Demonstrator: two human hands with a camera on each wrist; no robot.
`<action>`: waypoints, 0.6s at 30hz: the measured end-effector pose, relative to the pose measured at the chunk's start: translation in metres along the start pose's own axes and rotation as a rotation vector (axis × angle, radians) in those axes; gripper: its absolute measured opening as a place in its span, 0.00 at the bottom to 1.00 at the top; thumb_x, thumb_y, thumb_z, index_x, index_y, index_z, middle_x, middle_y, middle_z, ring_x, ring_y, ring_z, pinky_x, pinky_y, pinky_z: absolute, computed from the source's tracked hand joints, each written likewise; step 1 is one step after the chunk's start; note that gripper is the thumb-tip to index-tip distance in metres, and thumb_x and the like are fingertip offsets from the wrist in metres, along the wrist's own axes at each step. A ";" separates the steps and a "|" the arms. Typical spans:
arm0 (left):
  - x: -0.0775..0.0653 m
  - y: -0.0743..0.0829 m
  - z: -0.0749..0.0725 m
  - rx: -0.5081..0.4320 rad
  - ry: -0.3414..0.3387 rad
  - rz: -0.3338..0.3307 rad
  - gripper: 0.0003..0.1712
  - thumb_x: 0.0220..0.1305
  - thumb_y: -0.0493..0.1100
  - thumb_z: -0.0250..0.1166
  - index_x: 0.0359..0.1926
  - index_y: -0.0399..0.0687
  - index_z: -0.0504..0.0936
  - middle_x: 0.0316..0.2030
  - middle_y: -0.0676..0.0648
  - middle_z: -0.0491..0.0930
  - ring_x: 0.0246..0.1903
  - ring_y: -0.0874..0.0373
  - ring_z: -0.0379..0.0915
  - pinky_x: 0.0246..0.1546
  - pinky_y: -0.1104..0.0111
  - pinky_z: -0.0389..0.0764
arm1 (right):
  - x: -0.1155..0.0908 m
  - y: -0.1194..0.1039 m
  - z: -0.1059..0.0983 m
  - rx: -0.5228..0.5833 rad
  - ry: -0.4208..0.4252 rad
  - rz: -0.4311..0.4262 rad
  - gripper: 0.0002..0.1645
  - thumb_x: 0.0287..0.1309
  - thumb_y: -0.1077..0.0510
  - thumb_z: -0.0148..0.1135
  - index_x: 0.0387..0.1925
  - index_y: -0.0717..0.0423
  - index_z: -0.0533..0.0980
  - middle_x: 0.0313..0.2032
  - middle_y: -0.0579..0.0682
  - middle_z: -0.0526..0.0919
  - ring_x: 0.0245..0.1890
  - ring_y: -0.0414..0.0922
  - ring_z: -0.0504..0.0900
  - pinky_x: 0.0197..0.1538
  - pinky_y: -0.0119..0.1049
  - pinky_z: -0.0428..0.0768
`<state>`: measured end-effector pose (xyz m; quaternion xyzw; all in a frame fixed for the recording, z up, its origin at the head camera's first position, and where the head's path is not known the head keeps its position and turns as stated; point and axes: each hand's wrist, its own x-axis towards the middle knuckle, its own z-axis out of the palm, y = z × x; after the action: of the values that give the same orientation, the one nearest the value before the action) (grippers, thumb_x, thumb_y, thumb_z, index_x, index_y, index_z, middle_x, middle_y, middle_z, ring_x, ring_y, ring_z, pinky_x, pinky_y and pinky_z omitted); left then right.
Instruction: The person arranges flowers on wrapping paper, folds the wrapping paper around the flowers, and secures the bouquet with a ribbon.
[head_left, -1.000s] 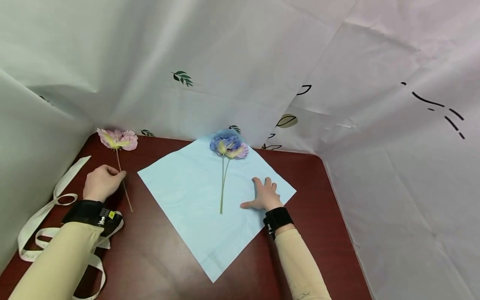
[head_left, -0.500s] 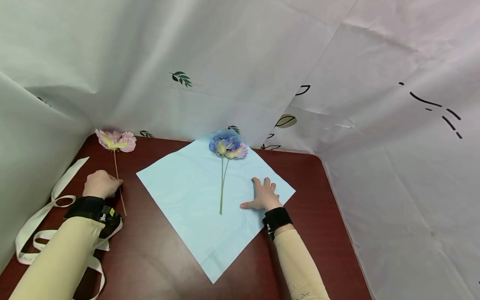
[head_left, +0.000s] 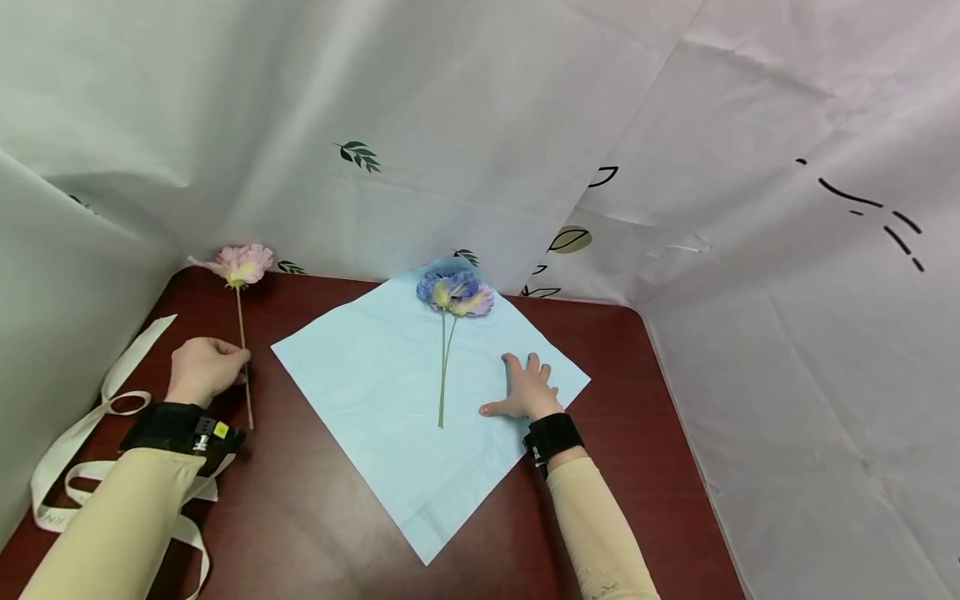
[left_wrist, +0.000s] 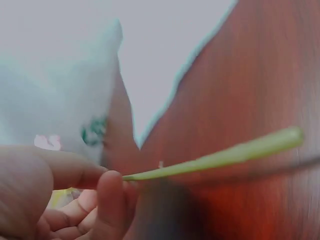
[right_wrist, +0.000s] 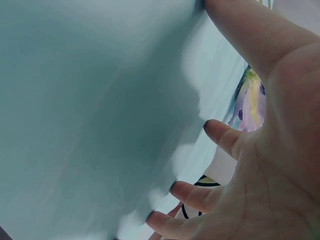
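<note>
Pale backdrop (head_left: pixel 487 125) and red-brown tabletop (head_left: pixel 300 500) framing a pink flower's (head_left: pixel 242 271) turn

Compared with half a second ago, the pink flower's bloom is rolling over and pointing higher near the tabletop's far left corner, and the left hand (head_left: pixel 206 367) is twisting with it. That hand is pinching the stem between thumb and fingers. The right hand (head_left: pixel 528 390) is holding its place, fingers spread apart, resting on the light-blue sheet (head_left: pixel 390 400) toward the tabletop's right edge.

For the work in hand, this is probably meaning a change of angle only: the pink flower is remaining off the sheet. Near the far edge, a blue flower (head_left: pixel 441 289) and a lilac flower (head_left: pixel 478 302) are lying on it, overlapping.

White ribbon (head_left: pixel 141 348) is looping along the left edge, partly hiding under the left sleeve (head_left: pixel 112 521). Leaf prints are dotting the creased backdrop, which is enclosing the tabletop.
</note>
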<state>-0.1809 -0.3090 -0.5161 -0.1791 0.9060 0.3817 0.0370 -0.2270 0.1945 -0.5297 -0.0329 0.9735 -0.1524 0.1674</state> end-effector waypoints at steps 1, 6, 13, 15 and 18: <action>-0.003 0.006 0.002 -0.031 0.017 0.007 0.22 0.71 0.50 0.59 0.43 0.33 0.83 0.19 0.49 0.84 0.22 0.52 0.79 0.19 0.62 0.73 | 0.001 0.000 0.000 -0.002 -0.001 0.001 0.69 0.36 0.28 0.80 0.77 0.44 0.58 0.74 0.68 0.49 0.72 0.70 0.50 0.56 0.77 0.65; -0.027 0.051 0.030 -0.179 0.073 0.114 0.21 0.71 0.52 0.59 0.45 0.37 0.83 0.26 0.44 0.85 0.23 0.53 0.83 0.20 0.66 0.77 | 0.002 0.002 0.001 -0.016 -0.004 0.012 0.70 0.35 0.27 0.80 0.77 0.43 0.57 0.75 0.68 0.48 0.73 0.70 0.48 0.58 0.78 0.63; -0.060 0.111 0.102 -0.330 -0.029 0.299 0.12 0.70 0.48 0.65 0.42 0.43 0.84 0.30 0.42 0.86 0.22 0.58 0.83 0.26 0.68 0.80 | 0.003 0.002 0.001 -0.020 0.007 0.010 0.70 0.35 0.27 0.80 0.77 0.43 0.58 0.75 0.67 0.48 0.72 0.70 0.49 0.58 0.77 0.64; -0.065 0.125 0.121 -0.339 -0.063 0.327 0.10 0.70 0.47 0.65 0.41 0.45 0.83 0.29 0.44 0.85 0.22 0.58 0.82 0.27 0.66 0.80 | 0.004 0.002 0.002 -0.021 0.007 0.011 0.70 0.35 0.27 0.80 0.77 0.42 0.58 0.75 0.67 0.48 0.73 0.70 0.49 0.58 0.77 0.64; -0.067 0.141 0.144 -0.336 -0.100 0.355 0.08 0.70 0.47 0.65 0.40 0.47 0.83 0.27 0.47 0.83 0.22 0.57 0.81 0.27 0.63 0.80 | 0.004 0.001 0.004 -0.018 0.005 0.008 0.70 0.35 0.27 0.80 0.77 0.42 0.58 0.75 0.67 0.48 0.73 0.70 0.48 0.59 0.77 0.63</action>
<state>-0.1788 -0.0963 -0.5085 -0.0015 0.8442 0.5357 -0.0159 -0.2300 0.1943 -0.5347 -0.0300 0.9753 -0.1431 0.1655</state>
